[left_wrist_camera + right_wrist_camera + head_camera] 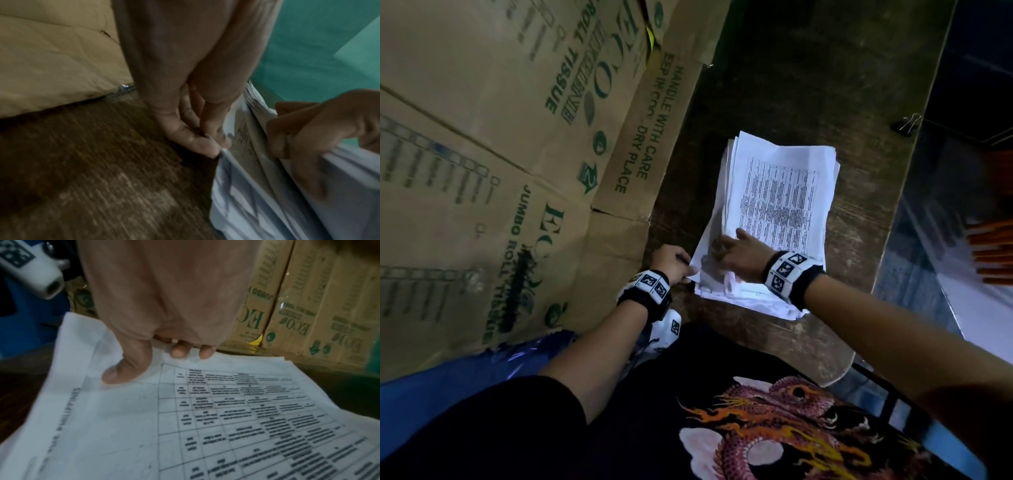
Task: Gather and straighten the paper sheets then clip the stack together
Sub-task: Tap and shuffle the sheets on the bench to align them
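Observation:
A loose, uneven stack of printed paper sheets (774, 198) lies on a dark wooden desk (774, 85); its top sheet (144, 426) carries a printed table. My left hand (688, 265) pinches the near left corner of the lower sheets (246, 194) between thumb and fingers (207, 142). Over the stack's left edge, my right hand (722, 246) has its thumb (123, 374) pressed on the top sheet and its fingers (287, 146) curled round the edge of the upper sheets. A black binder clip (907, 124) lies at the desk's far right edge, away from both hands.
Large cardboard tissue boxes (500, 137) stand close along the desk's left side, right beside my left hand. The desk's right edge (893, 222) drops to a lower surface holding orange sticks (989, 253). Bare desk lies beyond the stack.

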The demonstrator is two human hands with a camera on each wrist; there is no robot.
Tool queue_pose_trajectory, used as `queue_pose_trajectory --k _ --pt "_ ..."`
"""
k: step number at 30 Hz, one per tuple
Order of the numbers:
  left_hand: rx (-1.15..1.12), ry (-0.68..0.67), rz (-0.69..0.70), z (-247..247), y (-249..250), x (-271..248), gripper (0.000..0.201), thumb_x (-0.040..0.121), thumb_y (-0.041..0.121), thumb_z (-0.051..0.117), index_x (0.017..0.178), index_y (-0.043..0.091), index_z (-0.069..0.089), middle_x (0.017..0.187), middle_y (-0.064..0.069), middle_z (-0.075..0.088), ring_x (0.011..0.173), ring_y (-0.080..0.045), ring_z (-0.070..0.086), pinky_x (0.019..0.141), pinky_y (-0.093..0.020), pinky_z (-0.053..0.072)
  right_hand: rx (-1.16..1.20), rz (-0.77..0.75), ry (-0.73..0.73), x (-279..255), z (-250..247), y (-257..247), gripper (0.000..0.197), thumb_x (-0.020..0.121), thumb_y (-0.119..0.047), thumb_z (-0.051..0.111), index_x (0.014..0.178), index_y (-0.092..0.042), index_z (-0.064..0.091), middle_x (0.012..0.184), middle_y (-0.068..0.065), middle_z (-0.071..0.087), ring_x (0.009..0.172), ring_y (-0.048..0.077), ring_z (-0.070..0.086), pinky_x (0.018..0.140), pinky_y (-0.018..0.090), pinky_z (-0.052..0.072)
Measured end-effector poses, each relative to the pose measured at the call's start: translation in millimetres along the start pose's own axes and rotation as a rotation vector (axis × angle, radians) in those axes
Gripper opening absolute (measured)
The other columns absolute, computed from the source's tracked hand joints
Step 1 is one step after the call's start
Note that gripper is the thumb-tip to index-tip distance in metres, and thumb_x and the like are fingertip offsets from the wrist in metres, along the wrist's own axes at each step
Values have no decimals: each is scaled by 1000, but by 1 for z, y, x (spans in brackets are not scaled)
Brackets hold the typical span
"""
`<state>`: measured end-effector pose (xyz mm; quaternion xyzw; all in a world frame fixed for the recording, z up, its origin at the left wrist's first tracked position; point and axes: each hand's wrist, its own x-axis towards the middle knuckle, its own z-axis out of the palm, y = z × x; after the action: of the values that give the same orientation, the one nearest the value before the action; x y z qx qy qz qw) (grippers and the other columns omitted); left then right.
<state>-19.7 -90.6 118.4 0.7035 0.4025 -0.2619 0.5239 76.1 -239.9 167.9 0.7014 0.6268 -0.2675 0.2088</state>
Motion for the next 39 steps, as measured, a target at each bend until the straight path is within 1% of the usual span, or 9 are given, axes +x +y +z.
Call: queue_pose_trajectory --k 6,12,15,19,21,25,30,34,39 --pt "11 -85 -55 19 -3 -12 20 70 -7 74 86 -1 64 95 -20 65 87 -35 67 71 -47 60 -50 -86 -120 1 -28 6 38 91 -24 55 129 -32 52 139 -11 48 137 26 25 107 41 25" --pt "-45 -94 -138 27 -13 -3 17 84 5 61 99 -2 64 111 -27 63 92 -42 66 70 -51 60 27 -47 -301 37 -35 -20 42 86 -24 63 127 -22 55 135 0 53 137 27 27 113 45 18" --pt "-319 -116 -214 25 0 -15 15 96 6 49 104 -3 56 114 -25 57 91 -41 61 57 -47 59 45 7 -320 42 -36 -24 41 86 -25 63 126 -19 56 138 3 52 140 27 24 117 47 11" --pt "-542 -91 -313 22 0 -23 28 96 2 44 123 0 48 113 -20 54 110 -45 55 81 -52 50 86 41 -196 31 -44 -14 34 86 -19 58 120 -19 59 127 1 59 132 26 35 113 40 19" --pt "-420 -92 -245 24 -5 -23 39 83 -15 57 119 0 51 106 -26 61 94 -44 64 85 -54 54 71 51 -185 29 -48 -7 35 86 -18 57 121 -17 59 127 2 59 132 27 36 113 39 20" --pt "-413 -89 -201 24 -8 -20 29 81 -21 55 92 6 51 74 -18 56 38 -17 60 52 -32 58 -2 30 -226 33 -54 -8 36 86 -16 60 121 -14 59 133 7 56 137 29 32 117 39 16" --pt "-502 -53 -264 21 -5 -20 37 88 -19 45 73 15 42 76 -17 52 70 -31 58 84 -49 53 -10 34 -137 35 -55 -4 29 88 -20 58 117 -19 62 124 1 62 132 25 38 115 36 19" --pt "-423 -125 -240 23 -4 -17 15 89 -10 49 91 4 55 98 -24 58 95 -36 61 78 -52 56 -13 6 -217 40 -47 -5 30 89 -19 56 118 -18 61 127 3 60 133 27 36 116 38 15" --pt "-133 -183 -171 19 2 -10 23 85 -4 53 104 9 60 108 -19 63 91 -36 65 71 -44 60 18 -47 -98 43 -24 -21 38 93 -20 51 131 -21 52 137 4 52 134 29 37 114 38 17"
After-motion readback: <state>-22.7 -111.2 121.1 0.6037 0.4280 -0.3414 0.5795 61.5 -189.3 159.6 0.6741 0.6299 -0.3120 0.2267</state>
